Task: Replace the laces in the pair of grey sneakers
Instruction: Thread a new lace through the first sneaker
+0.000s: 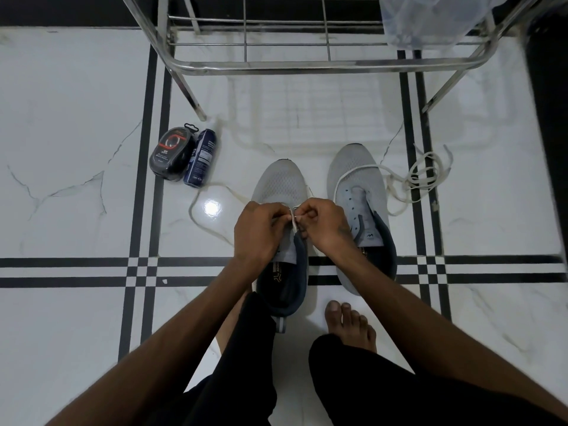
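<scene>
At mid-frame both hands meet over the left sneaker (281,192): the left hand (261,229) and right hand (322,224) each pinch the white lace (294,221) near its eyelets, though which eyelet is hidden. The lace looks limp and light, best held near its stiff tip. The right sneaker (358,179) sits just beside, its lace (424,176) trailing right. Floor lies open left; the steel rack (307,64) bounds the top.

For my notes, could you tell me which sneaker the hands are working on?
The left sneaker; both hands pinch its lace. The right sneaker lies untouched.
</scene>
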The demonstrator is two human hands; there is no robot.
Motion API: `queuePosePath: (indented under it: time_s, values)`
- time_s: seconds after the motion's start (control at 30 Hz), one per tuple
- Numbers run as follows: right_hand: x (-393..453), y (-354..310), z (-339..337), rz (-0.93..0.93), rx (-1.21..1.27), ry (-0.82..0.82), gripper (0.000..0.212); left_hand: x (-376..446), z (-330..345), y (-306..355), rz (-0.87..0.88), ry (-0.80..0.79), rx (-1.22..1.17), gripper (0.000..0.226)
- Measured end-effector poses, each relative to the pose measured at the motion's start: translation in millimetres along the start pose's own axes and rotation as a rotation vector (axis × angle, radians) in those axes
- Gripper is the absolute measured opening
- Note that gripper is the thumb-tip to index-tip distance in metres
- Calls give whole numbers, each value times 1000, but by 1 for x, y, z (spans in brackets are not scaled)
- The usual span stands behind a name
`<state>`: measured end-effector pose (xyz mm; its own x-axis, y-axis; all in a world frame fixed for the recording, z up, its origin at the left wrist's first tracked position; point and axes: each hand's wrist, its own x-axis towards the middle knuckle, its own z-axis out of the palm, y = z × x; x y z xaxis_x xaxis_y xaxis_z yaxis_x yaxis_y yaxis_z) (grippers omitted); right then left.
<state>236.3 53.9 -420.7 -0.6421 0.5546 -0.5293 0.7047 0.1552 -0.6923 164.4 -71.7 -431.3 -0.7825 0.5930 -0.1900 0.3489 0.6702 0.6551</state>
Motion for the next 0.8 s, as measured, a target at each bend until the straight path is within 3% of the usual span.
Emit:
queuePosePath:
  time_s: [0.1,0.2,0.4,0.6,0.67,0.8]
  values:
    - [-3,-1,1,-61,-116,29,12,-11,-8,-3,-7,35,93,55]
    - [-7,-6,-2,-117,-195,32,10,-20,-16,-7,-69,104,102,70]
    - [-9,-7,-51,-160,-287,152,13,-19,-24,-3,-121,76,20,61]
    - [-25,37,-143,87,-230,423,8,-19,-32,3,-183,0,64,52]
    - [-30,48,-151,163,-205,470,9,-18,-34,4,-182,-31,102,47]
    - [-38,41,-135,134,-191,445,8,-17,-37,10,-121,-79,142,40]
